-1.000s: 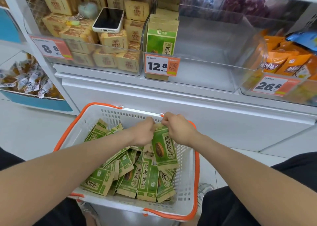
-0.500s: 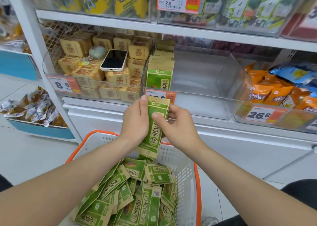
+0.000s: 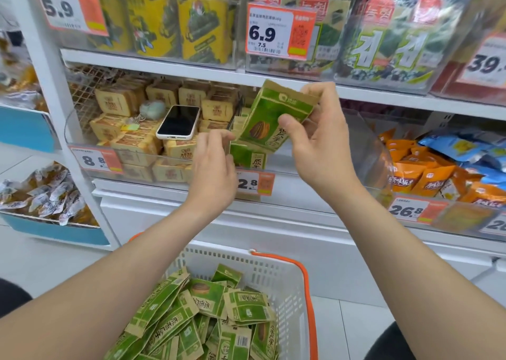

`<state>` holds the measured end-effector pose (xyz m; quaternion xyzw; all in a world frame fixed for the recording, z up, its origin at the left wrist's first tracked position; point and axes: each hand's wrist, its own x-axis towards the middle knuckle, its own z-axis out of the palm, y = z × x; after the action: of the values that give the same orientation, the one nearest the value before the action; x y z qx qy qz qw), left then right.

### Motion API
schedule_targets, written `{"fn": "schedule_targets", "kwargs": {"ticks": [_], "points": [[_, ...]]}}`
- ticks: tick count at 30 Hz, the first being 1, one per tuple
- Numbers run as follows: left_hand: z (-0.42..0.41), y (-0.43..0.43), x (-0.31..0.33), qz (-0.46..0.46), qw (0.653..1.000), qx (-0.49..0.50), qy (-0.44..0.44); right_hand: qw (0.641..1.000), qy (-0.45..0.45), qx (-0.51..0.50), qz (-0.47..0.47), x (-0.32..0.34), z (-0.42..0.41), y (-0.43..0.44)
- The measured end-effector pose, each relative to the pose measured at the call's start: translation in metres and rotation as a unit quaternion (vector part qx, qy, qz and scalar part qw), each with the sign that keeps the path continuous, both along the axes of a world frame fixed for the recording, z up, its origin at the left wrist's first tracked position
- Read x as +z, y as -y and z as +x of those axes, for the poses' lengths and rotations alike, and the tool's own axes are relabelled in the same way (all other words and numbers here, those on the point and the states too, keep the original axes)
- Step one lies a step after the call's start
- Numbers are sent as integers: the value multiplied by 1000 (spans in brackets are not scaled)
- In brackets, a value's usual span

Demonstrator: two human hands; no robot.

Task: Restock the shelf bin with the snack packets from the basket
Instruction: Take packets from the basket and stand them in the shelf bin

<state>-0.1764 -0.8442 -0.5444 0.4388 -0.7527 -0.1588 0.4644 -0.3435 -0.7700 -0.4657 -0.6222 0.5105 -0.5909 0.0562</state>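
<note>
Up at the middle shelf, as the head camera shows it, the person's right hand [image 3: 320,146] grips a flat green-and-brown paper snack packet [image 3: 269,119], with the thumb across its front and the fingers curled behind its upper right corner. The packet is tilted, its top leaning to the right. It is held in the air in front of the clear plastic shelf bin [image 3: 367,151], above the bin's front wall.

The left hand [image 3: 216,168] is raised just beside the packet's lower left edge, fingertips bunched together. I cannot tell whether they pinch the packet or only come close to it.

Inside the bin, hard against its left side, a few matching upright green packets [image 3: 247,157] take up only that end. An orange-and-white price tag [image 3: 256,183] sits on the bin's front, partly behind the left hand.

In the neighbouring bin to the left, a white-cased smartphone [image 3: 179,123] lies face up on stacked tan boxes [image 3: 137,146]. To the right, orange snack bags [image 3: 416,173] fill another bin.

Below, between the two forearms, the white plastic basket with an orange rim [image 3: 290,280] holds a loose heap of green packets [image 3: 197,313] of the same kind, lying at all angles.
</note>
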Motion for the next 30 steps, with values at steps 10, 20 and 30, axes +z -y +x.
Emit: {"fn": "schedule_targets", "kwargs": {"ticks": [10,20,30], "points": [[6,28,5,-25,1000,0,-7,985,-151,-7,86,-15,6,13],[3,46,29,38,997,22,-62,957,-238,-78,151,-17,1,41],[8,57,30,70,991,-17,-114,856,-466,-176,137,-48,29,50]]}}
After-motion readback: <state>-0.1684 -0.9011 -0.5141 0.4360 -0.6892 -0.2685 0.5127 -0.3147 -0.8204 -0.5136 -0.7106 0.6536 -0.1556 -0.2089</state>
